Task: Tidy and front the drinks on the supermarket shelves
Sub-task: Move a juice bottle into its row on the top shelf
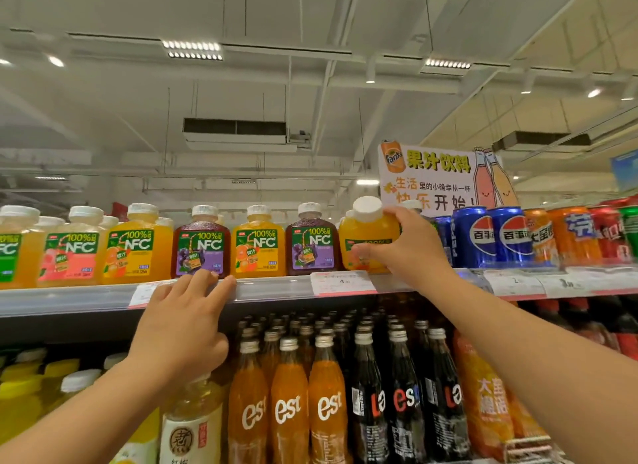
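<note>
The right hand (402, 248) grips a tilted orange juice bottle (367, 237) at the right end of the NFC row, centre-right of the frame, while the left hand (183, 311) rests with straight fingers on the top shelf edge (269, 287). Fronting looks underway: the other NFC bottles (203, 244) already face forward, filled with orange or purple juice. The Pepsi cans (483, 236) further right seem untouched.

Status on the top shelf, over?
Right hand grips tilted orange juice bottle. Left hand open, fingers on shelf edge. Pepsi cans close right.
</note>
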Tool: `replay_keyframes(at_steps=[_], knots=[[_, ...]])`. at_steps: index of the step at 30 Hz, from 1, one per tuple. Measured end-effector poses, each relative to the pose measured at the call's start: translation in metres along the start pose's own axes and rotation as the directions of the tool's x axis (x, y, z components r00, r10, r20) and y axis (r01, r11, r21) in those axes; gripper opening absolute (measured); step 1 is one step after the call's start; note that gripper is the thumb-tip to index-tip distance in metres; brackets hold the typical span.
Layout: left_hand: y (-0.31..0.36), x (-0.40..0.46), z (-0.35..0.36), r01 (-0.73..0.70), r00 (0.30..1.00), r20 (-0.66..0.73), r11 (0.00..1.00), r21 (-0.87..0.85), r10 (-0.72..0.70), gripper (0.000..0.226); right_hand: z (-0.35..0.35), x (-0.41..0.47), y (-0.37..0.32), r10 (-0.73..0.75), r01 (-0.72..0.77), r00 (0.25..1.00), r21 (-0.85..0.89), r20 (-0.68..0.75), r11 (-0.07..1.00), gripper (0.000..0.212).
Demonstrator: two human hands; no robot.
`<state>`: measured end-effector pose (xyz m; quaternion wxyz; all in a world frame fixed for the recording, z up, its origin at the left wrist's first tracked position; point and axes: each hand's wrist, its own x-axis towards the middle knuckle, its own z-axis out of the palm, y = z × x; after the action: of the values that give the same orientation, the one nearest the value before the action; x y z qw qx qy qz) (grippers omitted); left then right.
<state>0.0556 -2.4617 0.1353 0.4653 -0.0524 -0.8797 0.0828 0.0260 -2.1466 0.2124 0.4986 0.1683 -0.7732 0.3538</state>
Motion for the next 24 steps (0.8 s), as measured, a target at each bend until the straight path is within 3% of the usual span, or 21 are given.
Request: replay_keyframes(at_steps=[3, 5, 8, 10, 13, 17, 21, 24], knots=[[0.002, -0.003, -0.015, 0.049, 0.989, 0.145, 0.995, -0.085, -0.037, 0.086, -0.016, -0.009, -0.013, -0.027, 0.026, 1.000, 0.108, 0.008, 0.994, 0.084], [0.008, -0.004, -0.035, 0.084, 0.981, 0.192, 0.950, -0.300, -0.026, 0.083, -0.024, -0.022, -0.027, -0.023, 0.004, 0.997, 0.243, 0.077, 0.970, 0.086], [0.035, -0.010, -0.067, 0.119, 0.979, 0.201, 0.696, -0.708, 0.037, 0.082, -0.019, -0.050, -0.048, -0.008, -0.095, 0.968, 0.391, 0.253, 0.916, 0.091], [0.055, -0.015, -0.081, 0.200, 0.959, 0.270, 0.476, -0.857, 0.084, 0.084, -0.007, -0.069, -0.059, -0.011, -0.173, 0.923, 0.441, 0.385, 0.881, 0.085], [0.058, -0.020, -0.086, 0.244, 0.948, 0.291, 0.296, -0.924, 0.126, 0.080, 0.010, -0.090, -0.074, 0.022, -0.327, 0.841, 0.475, 0.541, 0.817, 0.080], [0.036, -0.031, -0.085, 0.270, 0.948, 0.298, 0.219, -0.938, 0.110, 0.071, 0.019, -0.094, -0.094, 0.035, -0.459, 0.774, 0.522, 0.632, 0.719, 0.082], [-0.003, -0.029, -0.083, 0.223, 0.964, 0.246, 0.196, -0.955, 0.099, 0.051, 0.038, -0.088, -0.124, -0.011, -0.447, 0.758, 0.531, 0.652, 0.720, 0.079], [-0.047, -0.022, -0.079, 0.189, 0.981, 0.192, 0.146, -0.971, 0.008, 0.055, 0.057, -0.074, -0.148, -0.089, -0.366, 0.782, 0.570, 0.617, 0.736, 0.079]])
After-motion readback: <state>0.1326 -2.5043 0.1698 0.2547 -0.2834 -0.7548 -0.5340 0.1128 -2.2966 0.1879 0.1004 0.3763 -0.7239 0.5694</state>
